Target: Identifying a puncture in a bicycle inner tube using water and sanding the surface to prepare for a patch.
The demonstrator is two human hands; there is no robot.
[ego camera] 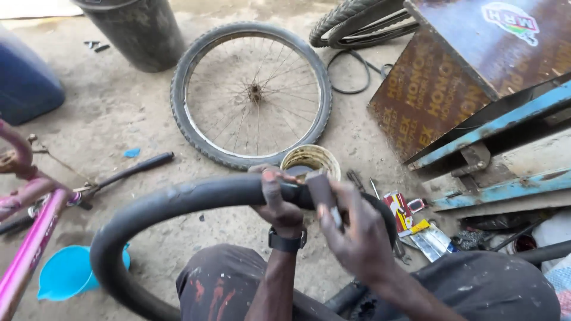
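Below the head camera I see my two hands at an inner tube [178,199], one black rubber loop, smooth and dull, arching from my lap up across the middle of the view. My left hand [279,202] is closed round the tube at the top of the arch, a dark watch [286,241] on its wrist. My right hand [357,229] grips a small dark block [321,190] and presses it against the tube just beside the left hand.

Past the hands I count one spoked wheel [251,95] lying flat, tyre on, thin wire spokes and a rusty hub. One round tin [310,160] with a pale rim sits between wheel and tube. Parts of two more tyres [357,21] show at the top edge.

At left, one pink bike frame [33,232], one blue plastic funnel [68,273], one black pump [128,172]. One dark bucket [137,32] stands at the top left, one blue drum [24,83] beside it. At right, one brown printed board [452,77] leans on a blue-painted wooden frame [505,154], with small packets [416,229] scattered below.

All of it rests on a floor [119,113] of bare, gritty, sandy concrete, outdoors in daylight.
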